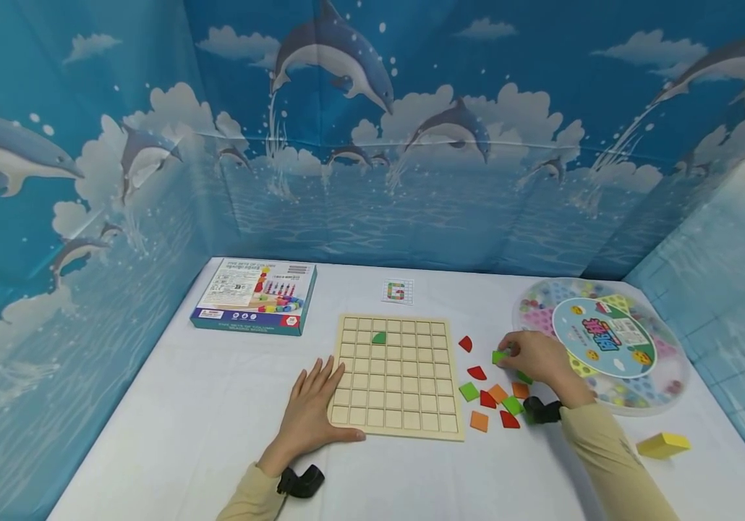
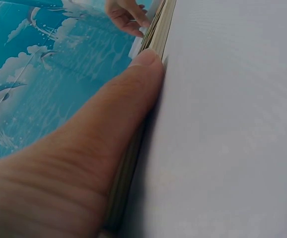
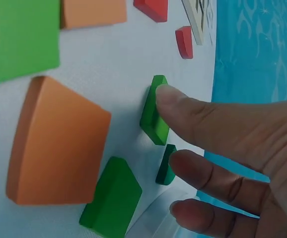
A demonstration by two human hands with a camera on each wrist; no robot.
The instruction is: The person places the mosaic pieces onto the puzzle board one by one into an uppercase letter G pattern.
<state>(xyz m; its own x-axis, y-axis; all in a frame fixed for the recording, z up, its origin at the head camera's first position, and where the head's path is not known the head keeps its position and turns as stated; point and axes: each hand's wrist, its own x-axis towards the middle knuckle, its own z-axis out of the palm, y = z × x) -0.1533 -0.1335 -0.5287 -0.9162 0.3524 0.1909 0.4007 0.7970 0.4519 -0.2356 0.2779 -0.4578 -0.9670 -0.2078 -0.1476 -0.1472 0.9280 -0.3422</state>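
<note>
My left hand [image 1: 310, 401] rests at the lower left corner of a wooden grid board [image 1: 402, 433], fingers spread along its left side. In the left wrist view the thumb [image 2: 133, 87] lies along the board's front edge. One green quarter-round piece [image 1: 379, 338] sits in a cell near the top. At the right, my right hand [image 1: 538, 356] reaches down among loose pieces. Its thumb touches a green square tile [image 3: 153, 116], and the index fingertip is right at a darker green piece [image 3: 166, 166]. A gap shows between thumb and fingers.
Red quarter-round pieces [image 1: 477, 373], orange squares [image 1: 479, 421] and green squares [image 1: 469, 391] lie right of the board. A small pattern card [image 1: 398, 291] is behind it. Around stand a boxed toy [image 1: 255, 297], a round clear case [image 1: 665, 362] and a yellow block [image 1: 663, 446].
</note>
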